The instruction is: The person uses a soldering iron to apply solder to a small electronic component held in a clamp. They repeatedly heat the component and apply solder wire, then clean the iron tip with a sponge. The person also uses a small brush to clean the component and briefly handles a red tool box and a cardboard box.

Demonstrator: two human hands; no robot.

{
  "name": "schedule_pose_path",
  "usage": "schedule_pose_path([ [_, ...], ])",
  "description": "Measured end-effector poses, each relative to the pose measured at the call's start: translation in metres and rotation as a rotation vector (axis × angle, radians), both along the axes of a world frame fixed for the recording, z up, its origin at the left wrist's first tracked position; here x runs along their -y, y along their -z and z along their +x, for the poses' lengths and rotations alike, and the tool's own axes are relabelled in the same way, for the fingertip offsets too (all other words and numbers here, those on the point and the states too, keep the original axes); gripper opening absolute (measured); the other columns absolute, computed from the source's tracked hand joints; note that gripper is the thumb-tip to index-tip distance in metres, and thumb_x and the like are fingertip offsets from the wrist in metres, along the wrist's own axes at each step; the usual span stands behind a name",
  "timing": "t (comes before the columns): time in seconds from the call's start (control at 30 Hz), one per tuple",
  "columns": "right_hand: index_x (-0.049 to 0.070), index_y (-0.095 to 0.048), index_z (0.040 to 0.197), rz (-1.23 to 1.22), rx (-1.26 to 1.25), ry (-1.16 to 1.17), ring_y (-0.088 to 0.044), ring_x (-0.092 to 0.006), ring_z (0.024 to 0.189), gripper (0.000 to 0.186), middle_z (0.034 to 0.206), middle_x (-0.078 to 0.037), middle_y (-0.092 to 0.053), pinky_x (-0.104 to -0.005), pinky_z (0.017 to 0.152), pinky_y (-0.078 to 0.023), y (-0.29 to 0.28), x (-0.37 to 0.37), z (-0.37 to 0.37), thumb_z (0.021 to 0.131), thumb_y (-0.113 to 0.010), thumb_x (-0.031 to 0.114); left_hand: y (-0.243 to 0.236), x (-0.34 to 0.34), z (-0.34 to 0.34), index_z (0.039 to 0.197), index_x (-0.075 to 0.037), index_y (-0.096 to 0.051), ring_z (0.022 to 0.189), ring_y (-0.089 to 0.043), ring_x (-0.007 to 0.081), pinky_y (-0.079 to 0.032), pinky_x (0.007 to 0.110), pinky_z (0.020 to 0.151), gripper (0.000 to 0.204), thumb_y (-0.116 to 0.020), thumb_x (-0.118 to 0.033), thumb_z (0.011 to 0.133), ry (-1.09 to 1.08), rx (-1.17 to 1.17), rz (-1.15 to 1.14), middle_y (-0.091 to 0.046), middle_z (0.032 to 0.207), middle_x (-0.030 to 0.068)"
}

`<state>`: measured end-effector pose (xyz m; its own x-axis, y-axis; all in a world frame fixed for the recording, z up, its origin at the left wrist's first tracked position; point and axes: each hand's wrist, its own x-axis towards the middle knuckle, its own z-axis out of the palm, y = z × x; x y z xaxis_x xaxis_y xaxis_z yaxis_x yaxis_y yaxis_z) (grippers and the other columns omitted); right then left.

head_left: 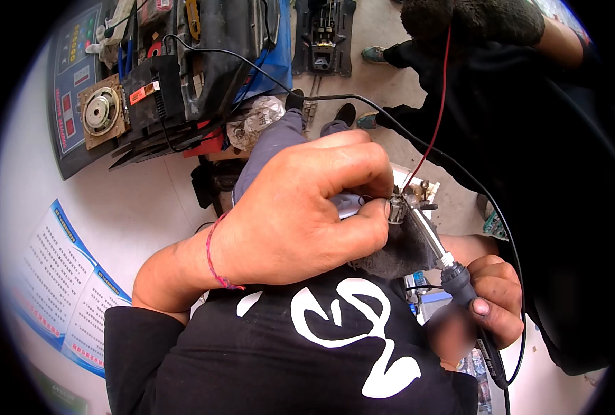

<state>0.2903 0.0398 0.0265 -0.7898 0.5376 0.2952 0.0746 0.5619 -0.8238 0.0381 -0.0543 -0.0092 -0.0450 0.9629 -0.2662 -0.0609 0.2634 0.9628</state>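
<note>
My left hand (pixel 307 207), closed in a pinch, grips a small metal component (pixel 396 211) on an assembly with a pale board (pixel 425 180), partly hidden by my fingers. A thin red wire (pixel 433 138) runs up from it. My right hand (pixel 494 297) is closed around the black handle of a soldering iron (pixel 458 282), whose metal shaft points up-left to the component. A dark, worn pad or cloth (pixel 411 249) lies beneath the component. The iron’s black cable hangs along the right side.
A co-worker’s gloved hand (pixel 473 21) is at top right, the person’s dark clothing (pixel 563 173) close by. At upper left are a speaker (pixel 101 112) and cluttered dark equipment (pixel 210 76). A black metal part (pixel 321 38) lies on the floor. Blue-bordered posters (pixel 51 277) are at left.
</note>
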Motion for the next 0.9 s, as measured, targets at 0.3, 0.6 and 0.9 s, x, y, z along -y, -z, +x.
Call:
schedule_pose_path([
  [0.3, 0.009, -0.054, 0.108, 0.003, 0.018, 0.001, -0.050, -0.0177, 0.057, 0.039, 0.080, -0.006, -0.053, -0.0313, 0.049, -0.044, 0.0006, 0.0004, 0.0028, 0.074, -0.073, 0.007, -0.0001, -0.0004, 0.0022, 0.088, 0.002, -0.060, 0.084, -0.057, 0.0161, -0.047, 0.028, 0.077, 0.009, -0.064, 0.005, 0.081, -0.038, 0.012, 0.003, -0.058, 0.091, 0.0082],
  [0.6, 0.009, -0.054, 0.106, -0.009, 0.002, 0.000, -0.049, -0.0178, 0.057, 0.038, 0.081, -0.007, -0.052, -0.0310, 0.049, -0.041, 0.0017, -0.0002, 0.0041, 0.073, -0.072, 0.007, -0.0004, -0.0013, 0.0020, 0.089, 0.002, -0.061, 0.083, -0.057, 0.0165, -0.048, 0.028, 0.076, 0.009, -0.065, 0.003, 0.082, -0.010, 0.008, -0.003, -0.059, 0.091, 0.0083],
  [0.9, 0.010, -0.054, 0.106, -0.045, 0.006, -0.001, -0.050, -0.0179, 0.058, 0.036, 0.082, -0.006, -0.053, -0.0316, 0.049, -0.042, 0.0004, -0.0005, 0.0063, 0.075, -0.073, 0.008, -0.0017, -0.0010, 0.0029, 0.089, 0.002, -0.062, 0.082, -0.057, 0.0158, -0.048, 0.028, 0.075, 0.009, -0.065, 0.003, 0.082, 0.001, -0.007, -0.005, -0.059, 0.091, 0.0083],
])
